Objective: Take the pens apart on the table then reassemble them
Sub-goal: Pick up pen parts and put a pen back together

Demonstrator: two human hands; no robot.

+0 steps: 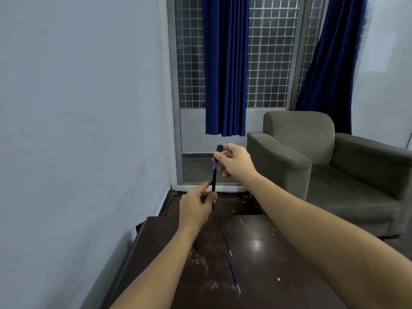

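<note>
A dark blue pen [214,178] stands nearly upright in the air beyond the far edge of the table. My left hand [197,204] pinches its lower barrel between thumb and fingers. My right hand [234,160] grips its upper end, where the blue cap [218,152] shows above my fingers. Two thin blue refills lie on the dark brown table [267,264]: one refill [227,243] further away, the other refill [234,274] nearer to me. A small dark pen part [196,244] lies beside my left forearm, partly hidden.
The scratched table has white specks and a glare spot [256,243]. A grey wall runs along the left. A grey-green armchair [323,166] stands to the right beyond the table. Blue curtains [225,68] hang over a barred window at the back.
</note>
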